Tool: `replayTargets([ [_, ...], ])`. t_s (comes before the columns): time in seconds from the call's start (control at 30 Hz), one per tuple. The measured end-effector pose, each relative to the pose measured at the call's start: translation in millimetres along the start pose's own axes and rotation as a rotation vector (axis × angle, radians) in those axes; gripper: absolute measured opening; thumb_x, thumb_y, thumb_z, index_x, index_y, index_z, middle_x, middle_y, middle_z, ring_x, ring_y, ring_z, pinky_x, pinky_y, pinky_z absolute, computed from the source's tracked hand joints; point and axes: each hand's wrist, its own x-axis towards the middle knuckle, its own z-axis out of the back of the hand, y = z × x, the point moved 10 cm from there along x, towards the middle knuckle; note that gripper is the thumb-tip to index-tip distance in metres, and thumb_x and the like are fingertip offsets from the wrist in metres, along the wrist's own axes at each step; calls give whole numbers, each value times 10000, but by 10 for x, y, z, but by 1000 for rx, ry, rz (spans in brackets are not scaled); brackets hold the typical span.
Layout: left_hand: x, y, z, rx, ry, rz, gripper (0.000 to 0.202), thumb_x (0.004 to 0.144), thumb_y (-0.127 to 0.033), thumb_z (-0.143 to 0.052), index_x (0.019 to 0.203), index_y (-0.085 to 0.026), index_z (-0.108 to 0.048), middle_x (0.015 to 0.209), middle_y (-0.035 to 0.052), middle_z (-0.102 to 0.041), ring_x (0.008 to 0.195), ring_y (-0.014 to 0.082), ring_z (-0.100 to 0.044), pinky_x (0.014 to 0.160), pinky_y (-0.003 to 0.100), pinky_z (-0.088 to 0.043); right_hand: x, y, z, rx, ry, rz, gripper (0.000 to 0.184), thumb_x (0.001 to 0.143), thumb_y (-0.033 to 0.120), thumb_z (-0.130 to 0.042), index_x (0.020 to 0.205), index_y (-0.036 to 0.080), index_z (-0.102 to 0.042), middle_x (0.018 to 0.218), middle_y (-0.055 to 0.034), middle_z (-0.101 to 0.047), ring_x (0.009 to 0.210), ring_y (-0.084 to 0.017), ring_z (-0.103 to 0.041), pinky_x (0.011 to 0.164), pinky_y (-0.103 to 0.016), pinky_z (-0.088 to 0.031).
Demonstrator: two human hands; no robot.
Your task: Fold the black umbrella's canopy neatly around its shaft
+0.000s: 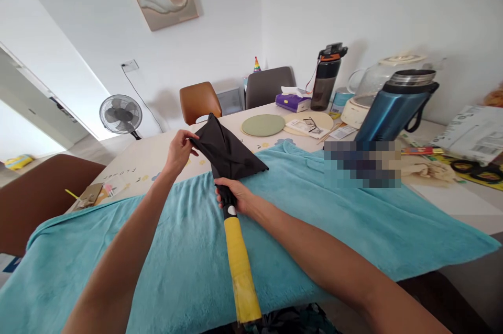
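Observation:
A black folding umbrella point(230, 153) with a yellow-wrapped handle point(240, 266) lies over the turquoise towel point(181, 250), its handle toward me and its canopy loosely folded, pointing away. My right hand point(236, 195) is closed around the black part just above the handle, beside a white oval button. My left hand point(183, 148) pinches the left edge of the canopy cloth between thumb and fingers. On the right, a loose canopy corner sticks out over the towel. The umbrella's shaft is hidden under the cloth.
Behind the towel are a green round mat point(263, 124), eyeglasses point(312, 125) and a purple tissue box point(293, 102). A dark bottle point(327, 77), a glass kettle point(363, 98), an uncapped blue flask point(387, 106) and black scissors point(477, 170) stand or lie on the right. Chairs surround the table.

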Motion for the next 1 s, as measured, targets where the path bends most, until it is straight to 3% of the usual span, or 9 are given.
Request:
replayTargets([
  [0.1, -208, 289, 235, -27, -45, 102, 125, 698, -151, -460, 809, -165, -514, 821, 11, -601, 635, 100, -576, 507, 244, -517, -21, 27, -22, 36, 26, -1, 191, 815, 274, -564, 703, 139, -488, 555, 31, -528, 395, -90, -503, 343, -222, -427],
  [0.27, -478, 719, 362, -87, 4, 271, 157, 654, -179, -494, 808, -165, -522, 914, 31, -611, 683, 126, -585, 532, 288, -532, -73, 70, -60, 125, 74, -27, 349, 843, 476, -499, 718, 151, -472, 529, 26, -511, 370, -97, -484, 329, -228, -419],
  [0.43, -536, 858, 499, 56, 31, 237, 169, 660, -253, -519, 816, -189, -536, 903, 21, -615, 778, 159, -580, 613, 305, -526, -81, 57, -1, 93, 2, -47, 271, 844, 355, -525, 684, 146, -459, 485, 30, -491, 352, -82, -461, 319, -202, -403],
  [0.57, -623, 1053, 382, 485, 332, 204, 225, 676, -234, -451, 847, -208, -595, 812, 1, -633, 779, 170, -587, 751, 322, -476, -57, 68, 36, 40, -41, -14, 212, 821, 275, -555, 682, 148, -455, 492, 28, -503, 359, -82, -460, 310, -200, -400],
  [0.67, -641, 1133, 314, 662, 573, 210, 244, 670, -190, -426, 814, -217, -621, 859, 8, -659, 826, 191, -597, 781, 312, -446, -44, 80, 114, -74, -134, 16, 181, 780, 225, -590, 689, 152, -452, 458, 28, -498, 351, -102, -459, 294, -221, -402],
  [0.73, -520, 1118, 379, 836, 603, 250, 265, 668, -156, -414, 791, -219, -640, 870, 26, -669, 846, 218, -600, 779, 326, -436, -41, 82, 149, -136, -190, 28, 188, 756, 223, -612, 694, 155, -449, 426, 27, -489, 349, -119, -465, 289, -236, -406],
  [0.83, -117, 884, 464, 1007, 382, 244, 331, 691, -117, -381, 863, -208, -649, 929, 65, -671, 907, 254, -595, 795, 353, -425, -34, 69, 151, -190, -234, 41, 189, 743, 229, -618, 700, 158, -448, 390, 25, -478, 334, -137, -466, 282, -250, -403],
  [0.9, 153, 695, 301, 947, 246, 174, 342, 716, -106, -371, 916, -190, -636, 990, 80, -663, 956, 253, -584, 818, 344, -422, -33, 62, 144, -218, -257, 51, 181, 736, 223, -614, 703, 159, -448, 372, 28, -466, 321, -145, -464, 275, -255, -396],
  [1.0, 461, 651, -215, 824, 222, 121, 361, 720, -59, -372, 950, -179, -623, 1061, 81, -643, 1014, 234, -564, 860, 318, -408, -39, 57, 130, -233, -276, 71, 170, 732, 220, -605, 708, 160, -448, 358, 36, -452, 316, -149, -468, 278, -253, -397],
])
